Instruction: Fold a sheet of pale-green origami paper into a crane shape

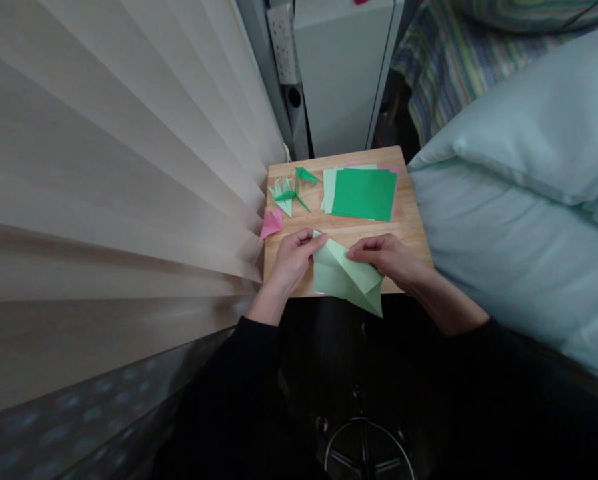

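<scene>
Pale green paper (346,277), already folded into a rough triangle with one flap laid over, sits at the near edge of the wooden worktop (409,220), its lower point hanging past the edge above the person's lap. The left hand (291,260) is closed on the sheet's upper left corner, thumb and fingers pinching it. The right hand (386,257) is closed on the flap's upper edge, fingertips bunched together on the fold. The step in hand looks like setting a crease in a half-folded sheet. A clean crease calls for matched edges, held flat while a finger runs along the line. Farther back lie a stack of green squares (363,193), small folded green figures (289,192) and a pink one (271,222).
</scene>
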